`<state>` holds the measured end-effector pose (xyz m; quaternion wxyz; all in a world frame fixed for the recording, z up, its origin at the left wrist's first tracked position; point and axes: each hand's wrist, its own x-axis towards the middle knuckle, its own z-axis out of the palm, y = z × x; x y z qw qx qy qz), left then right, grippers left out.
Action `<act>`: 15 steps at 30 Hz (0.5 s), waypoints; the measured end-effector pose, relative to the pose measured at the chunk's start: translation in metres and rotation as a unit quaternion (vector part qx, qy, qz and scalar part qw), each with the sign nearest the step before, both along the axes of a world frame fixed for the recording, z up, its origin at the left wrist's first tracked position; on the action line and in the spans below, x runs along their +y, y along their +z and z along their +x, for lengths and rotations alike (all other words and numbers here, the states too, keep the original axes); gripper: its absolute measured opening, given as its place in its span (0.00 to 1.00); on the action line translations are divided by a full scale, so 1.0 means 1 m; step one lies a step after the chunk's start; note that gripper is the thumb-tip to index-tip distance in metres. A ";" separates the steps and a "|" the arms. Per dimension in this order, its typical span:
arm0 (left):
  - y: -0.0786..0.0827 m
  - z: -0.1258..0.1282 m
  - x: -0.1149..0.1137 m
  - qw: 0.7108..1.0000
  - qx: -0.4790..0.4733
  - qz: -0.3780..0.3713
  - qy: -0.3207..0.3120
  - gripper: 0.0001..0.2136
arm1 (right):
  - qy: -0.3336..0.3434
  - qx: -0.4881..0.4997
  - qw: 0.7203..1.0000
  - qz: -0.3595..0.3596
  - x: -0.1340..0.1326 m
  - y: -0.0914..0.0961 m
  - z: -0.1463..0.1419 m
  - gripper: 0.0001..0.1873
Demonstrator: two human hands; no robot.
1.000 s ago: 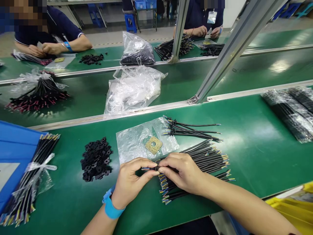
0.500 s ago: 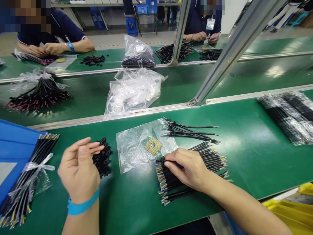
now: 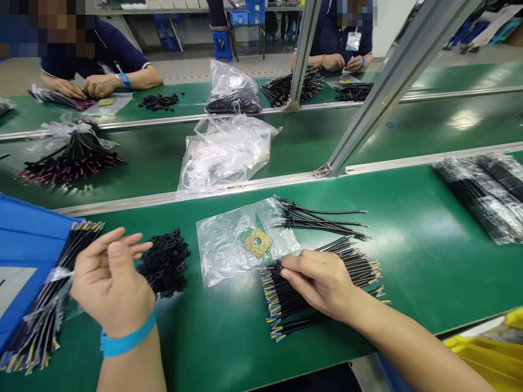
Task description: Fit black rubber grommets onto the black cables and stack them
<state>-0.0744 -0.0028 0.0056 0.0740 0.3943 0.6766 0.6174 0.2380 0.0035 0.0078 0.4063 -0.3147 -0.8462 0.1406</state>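
Observation:
My right hand [image 3: 321, 275] pinches a black cable near its stripped end, where a small black plastic part [image 3: 278, 265] shows at the fingertips. It is over a row of short black cables [image 3: 292, 302] with blue, yellow and brown wire ends. My left hand [image 3: 112, 283] is open, palm up, fingers apart and holding nothing I can see. Just right of it lies a pile of small black plastic parts [image 3: 166, 264]. Between the hands a sponge [image 3: 258, 243], yellowish with a round hole, rests on a clear plastic bag [image 3: 220, 256].
Several cables with black parts on them [image 3: 322, 220] lie behind the row. A tied cable bundle [image 3: 44, 310] leans by a blue bin [image 3: 28, 234] at left. Wrapped cable packs [image 3: 482, 196] lie far right. A metal frame post [image 3: 368, 103] rises ahead; two people work opposite.
My left hand has moved left, away from the pile of black parts, uncovering more of it. My right hand keeps its pinch in nearly the same place.

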 end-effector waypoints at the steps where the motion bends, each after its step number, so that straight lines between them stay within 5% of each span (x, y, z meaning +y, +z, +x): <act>1: 0.000 -0.003 -0.001 1.000 0.003 -0.005 -0.003 0.13 | -0.001 -0.001 1.000 0.001 -0.001 0.000 0.000 0.10; 7: -0.012 -0.023 0.001 0.984 0.160 -0.073 -0.009 0.17 | -0.042 -0.048 0.996 0.059 -0.001 0.001 0.007 0.07; 11: -0.017 -0.027 0.003 0.906 0.341 -0.242 -0.058 0.15 | -0.144 -0.134 0.965 0.171 0.023 -0.007 0.027 0.07; 15: -0.020 -0.025 0.002 0.840 0.423 -0.324 -0.103 0.12 | -0.209 -0.214 0.943 0.143 0.053 -0.023 0.045 0.13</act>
